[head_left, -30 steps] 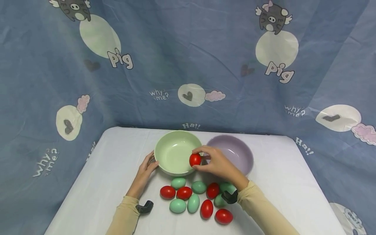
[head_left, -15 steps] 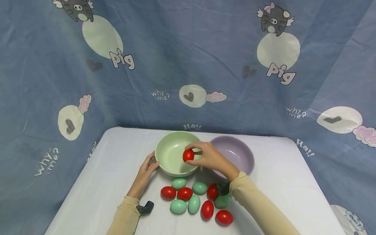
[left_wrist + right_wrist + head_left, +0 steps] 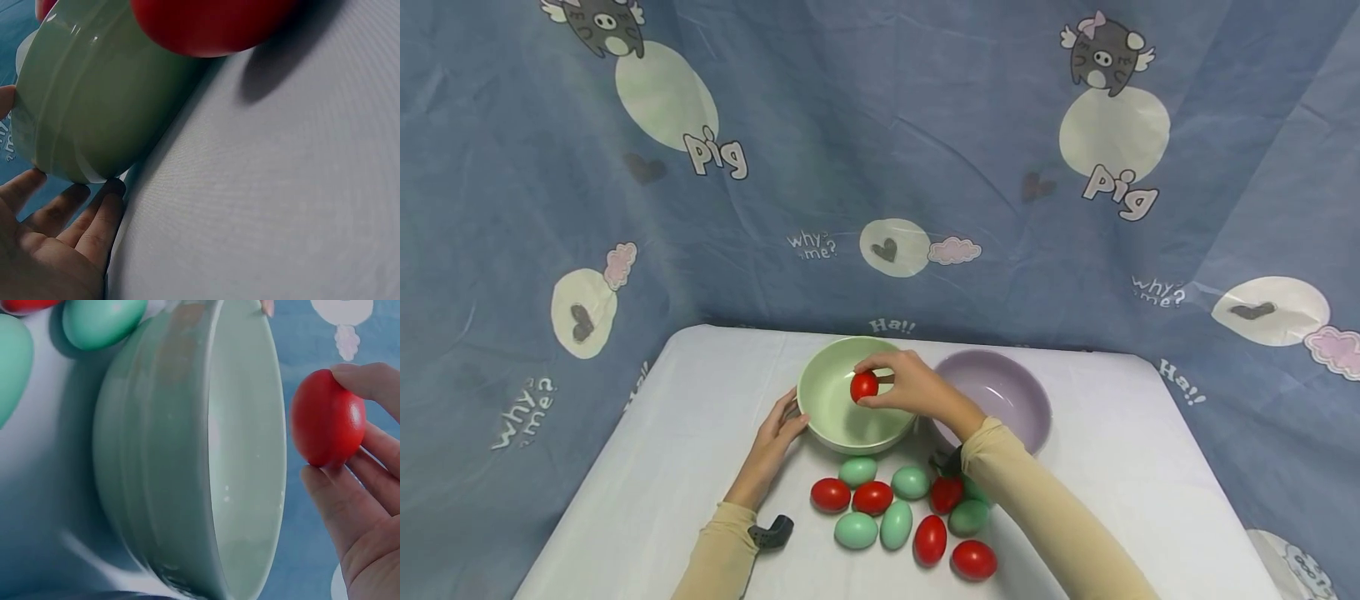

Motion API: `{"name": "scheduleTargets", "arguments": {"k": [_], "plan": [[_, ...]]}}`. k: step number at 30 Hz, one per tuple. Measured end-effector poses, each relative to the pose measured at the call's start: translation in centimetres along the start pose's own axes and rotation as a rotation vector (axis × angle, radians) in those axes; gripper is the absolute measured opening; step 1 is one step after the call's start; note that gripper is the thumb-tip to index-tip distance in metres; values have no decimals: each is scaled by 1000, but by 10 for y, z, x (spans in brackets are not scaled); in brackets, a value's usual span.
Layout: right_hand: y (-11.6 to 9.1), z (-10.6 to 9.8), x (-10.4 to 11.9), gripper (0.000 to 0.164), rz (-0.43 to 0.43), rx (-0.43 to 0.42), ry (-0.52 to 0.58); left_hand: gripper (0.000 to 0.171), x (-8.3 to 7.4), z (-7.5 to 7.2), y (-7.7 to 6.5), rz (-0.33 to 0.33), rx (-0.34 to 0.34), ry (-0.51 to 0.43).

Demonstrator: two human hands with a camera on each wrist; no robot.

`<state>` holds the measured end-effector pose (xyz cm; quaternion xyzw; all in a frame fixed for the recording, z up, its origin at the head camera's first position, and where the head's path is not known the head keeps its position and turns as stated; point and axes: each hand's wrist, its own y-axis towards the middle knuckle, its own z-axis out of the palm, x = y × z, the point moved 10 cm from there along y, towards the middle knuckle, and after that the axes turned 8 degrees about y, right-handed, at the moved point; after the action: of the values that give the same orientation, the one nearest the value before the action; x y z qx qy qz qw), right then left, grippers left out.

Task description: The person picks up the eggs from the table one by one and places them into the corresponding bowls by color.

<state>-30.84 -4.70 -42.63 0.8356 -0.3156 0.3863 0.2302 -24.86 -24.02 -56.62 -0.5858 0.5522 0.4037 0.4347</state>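
Observation:
A red egg (image 3: 863, 386) is pinched between the thumb and fingers of my right hand (image 3: 906, 385), over the inside of the light green bowl (image 3: 852, 443). The right wrist view shows this egg (image 3: 326, 419) off the bowl's open mouth, apart from its rim. My left hand (image 3: 772, 435) rests against the bowl's left side. Its fingers (image 3: 97, 234) are fairly straight and spread, their tips at the outer wall in the left wrist view. Several red and mint green eggs (image 3: 856, 530) lie on the white table in front of the bowls.
A purple bowl (image 3: 1018, 400) stands right of the green one, partly behind my right forearm. The white table (image 3: 700, 400) ends at a blue patterned cloth (image 3: 820, 167) hanging behind. My right sleeve (image 3: 1045, 492) overlaps some eggs at the right of the group.
My right hand has carried the red egg leftward and slightly farther back, from the green bowl's right rim to over its middle. The left hand stays at the bowl's side.

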Motion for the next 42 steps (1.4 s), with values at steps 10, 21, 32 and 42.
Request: {"name": "scheduleTargets", "arguments": {"k": [10,21,32,42], "plan": [[18,11,-3,43,-15,54,8,63,2,0,1,25,3,3],[37,19,-4,41,-33,86,-149,64,2,0,3,24,2,3],[55,31,-13,40,7,125,-348,63,4,-2,2,29,1,5],[68,42,-20,42,35,169,-379,62,1,-2,3,42,-3,20]]}}
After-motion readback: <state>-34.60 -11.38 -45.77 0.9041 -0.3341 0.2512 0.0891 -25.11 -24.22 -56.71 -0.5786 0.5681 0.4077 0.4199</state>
